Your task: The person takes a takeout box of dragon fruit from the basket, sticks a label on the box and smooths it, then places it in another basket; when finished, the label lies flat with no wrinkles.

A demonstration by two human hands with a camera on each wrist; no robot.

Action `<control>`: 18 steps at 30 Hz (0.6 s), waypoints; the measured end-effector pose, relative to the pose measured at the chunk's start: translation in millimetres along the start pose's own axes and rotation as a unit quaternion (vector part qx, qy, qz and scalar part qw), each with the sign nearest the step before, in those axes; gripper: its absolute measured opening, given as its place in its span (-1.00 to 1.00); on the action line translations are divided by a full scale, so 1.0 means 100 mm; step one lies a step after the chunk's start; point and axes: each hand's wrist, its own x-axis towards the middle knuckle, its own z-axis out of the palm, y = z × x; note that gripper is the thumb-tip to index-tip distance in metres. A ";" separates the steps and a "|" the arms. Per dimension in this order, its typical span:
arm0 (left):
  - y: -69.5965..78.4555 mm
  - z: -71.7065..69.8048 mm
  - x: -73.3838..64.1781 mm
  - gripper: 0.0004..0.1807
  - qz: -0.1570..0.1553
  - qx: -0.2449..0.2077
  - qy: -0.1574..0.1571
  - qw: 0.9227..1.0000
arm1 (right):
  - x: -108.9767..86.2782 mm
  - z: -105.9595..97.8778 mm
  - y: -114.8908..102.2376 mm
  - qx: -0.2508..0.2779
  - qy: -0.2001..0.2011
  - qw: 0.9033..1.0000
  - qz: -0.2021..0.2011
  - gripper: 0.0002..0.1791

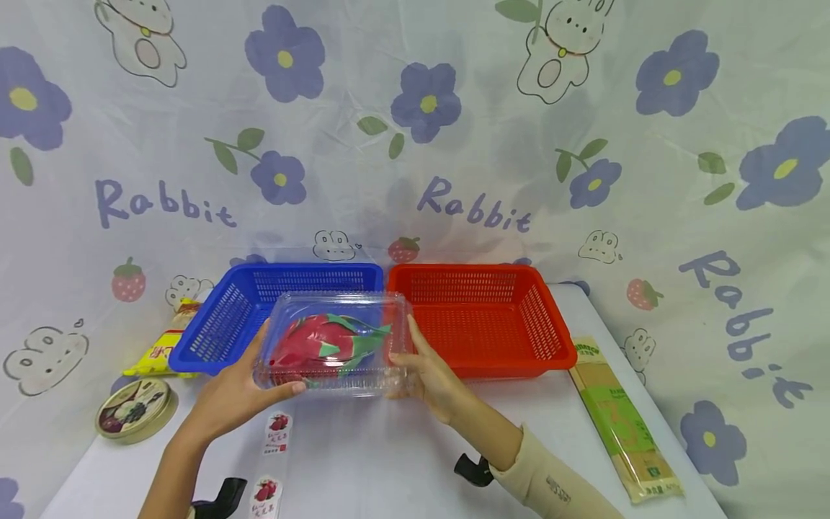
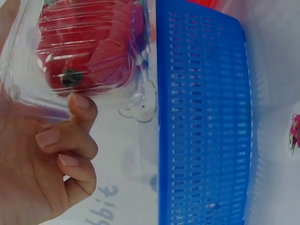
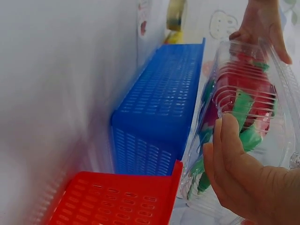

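A clear plastic clamshell box with a red and green dragon fruit inside is held up by both hands in front of the two baskets. My left hand grips its left end, thumb along the front and fingers underneath. At the right end my right hand holds the box, its fingers curled beneath, as the right wrist view shows. Behind the box stand a blue basket and a red basket, side by side; the clear box overlaps both in the head view.
On the left lie a yellow snack bag and a round tin. A long green and tan packet lies at the right edge. Dragon fruit stickers on a strip lie near the front of the white table.
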 end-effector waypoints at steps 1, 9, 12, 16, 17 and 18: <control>0.01 0.00 0.00 0.30 0.002 -0.003 0.002 1.000 | -0.01 0.00 0.00 -0.001 0.000 1.000 0.000 -0.06; 0.06 0.04 -0.04 0.32 0.014 -0.013 0.015 1.000 | -0.10 -0.02 0.03 -0.011 -0.020 1.000 0.002 -0.05; 0.06 0.06 -0.07 0.33 0.012 -0.022 0.016 1.000 | -0.13 -0.02 0.05 -0.024 -0.022 0.999 0.004 -0.02; 0.07 0.07 -0.09 0.32 0.015 -0.035 0.017 0.999 | -0.17 -0.02 0.06 -0.043 -0.023 0.999 0.007 0.01; 0.07 0.07 -0.10 0.32 0.015 -0.037 0.017 0.999 | -0.19 -0.02 0.06 -0.046 -0.025 0.999 0.008 0.01; 0.08 0.07 -0.10 0.32 0.014 -0.039 0.016 0.999 | -0.20 -0.02 0.05 -0.046 -0.027 0.999 0.008 0.02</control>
